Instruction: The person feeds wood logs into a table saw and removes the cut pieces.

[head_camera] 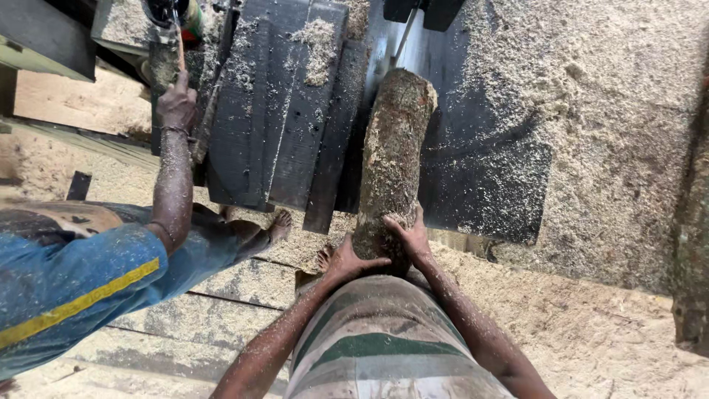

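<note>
A short, thick log with rough bark lies lengthwise on a dark metal saw table. Its far end meets a thin band-saw blade. My left hand cups the near end of the log from the left. Against the same end, on the right side, my right hand presses with spread fingers. Both forearms are dusted with sawdust.
A co-worker in a blue shirt with a yellow stripe stands at left, one hand gripping a lever on the machine. Sawdust covers the table's right side and the floor. Dark metal plates lie left of the log.
</note>
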